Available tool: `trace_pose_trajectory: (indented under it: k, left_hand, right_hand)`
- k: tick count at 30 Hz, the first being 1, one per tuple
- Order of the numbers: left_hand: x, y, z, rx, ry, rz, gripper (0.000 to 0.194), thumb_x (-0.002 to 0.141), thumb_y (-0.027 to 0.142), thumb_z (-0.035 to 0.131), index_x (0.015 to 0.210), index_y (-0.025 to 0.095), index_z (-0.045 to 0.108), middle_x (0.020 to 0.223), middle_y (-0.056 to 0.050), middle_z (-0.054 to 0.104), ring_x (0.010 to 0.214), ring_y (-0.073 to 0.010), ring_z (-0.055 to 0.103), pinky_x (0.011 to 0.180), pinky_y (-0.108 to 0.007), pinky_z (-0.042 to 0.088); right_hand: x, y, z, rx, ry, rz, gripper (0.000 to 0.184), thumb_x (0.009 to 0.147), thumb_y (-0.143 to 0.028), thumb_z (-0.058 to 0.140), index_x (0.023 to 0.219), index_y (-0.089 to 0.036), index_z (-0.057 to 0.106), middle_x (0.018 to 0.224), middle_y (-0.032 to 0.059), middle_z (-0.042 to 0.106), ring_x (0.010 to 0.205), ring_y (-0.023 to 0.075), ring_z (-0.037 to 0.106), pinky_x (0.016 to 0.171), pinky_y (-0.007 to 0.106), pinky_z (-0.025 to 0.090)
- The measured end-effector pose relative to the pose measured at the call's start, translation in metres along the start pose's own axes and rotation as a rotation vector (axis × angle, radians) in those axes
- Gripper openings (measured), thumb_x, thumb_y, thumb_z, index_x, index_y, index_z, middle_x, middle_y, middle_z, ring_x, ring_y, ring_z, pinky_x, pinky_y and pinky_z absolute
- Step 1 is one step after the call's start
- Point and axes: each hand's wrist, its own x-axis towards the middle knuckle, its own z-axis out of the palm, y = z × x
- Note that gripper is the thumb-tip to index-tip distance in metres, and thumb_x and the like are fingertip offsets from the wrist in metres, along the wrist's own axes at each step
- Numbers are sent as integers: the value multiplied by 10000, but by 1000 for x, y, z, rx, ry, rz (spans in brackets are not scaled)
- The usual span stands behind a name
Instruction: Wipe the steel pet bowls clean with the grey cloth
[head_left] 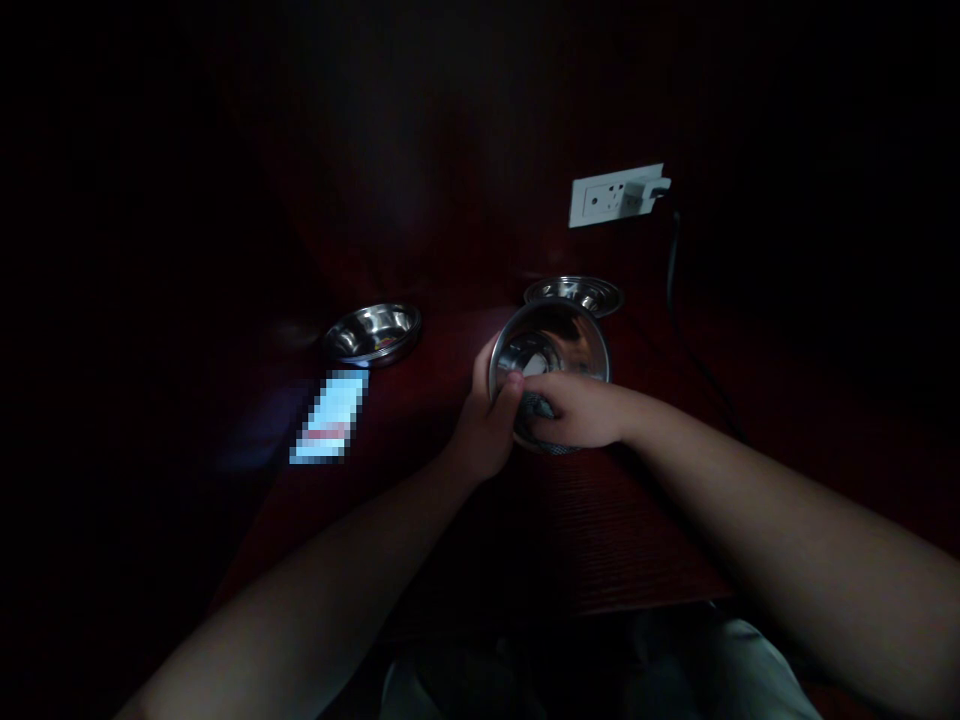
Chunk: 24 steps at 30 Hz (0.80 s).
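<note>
Bowl (553, 335), one, in left hand (489, 418); one cloth (537, 405) in right hand (579, 408).

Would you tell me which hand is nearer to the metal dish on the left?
Left. To the right of the metal dish, the left hand grips the steel bowl by its left side; the right hand, reaching inside it, is farther right.

R hand (577, 410) fingertips part. hidden, bright screen (331, 415) blurred
</note>
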Motion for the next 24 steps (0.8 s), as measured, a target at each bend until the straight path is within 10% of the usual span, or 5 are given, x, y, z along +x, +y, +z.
trace_pose_trajectory:
  k: [24]
  left_hand:
    - [0, 0, 0, -45, -22, -30, 580, 960, 505, 430, 1460, 237, 309, 1396, -112, 553, 1254, -255, 546, 1089, -418, 404]
  right_hand:
    - [2, -2, 5, 29, 128, -56, 203, 811, -160, 539, 1003, -159, 602, 893, 52, 673, 778, 157, 607, 736, 292, 463]
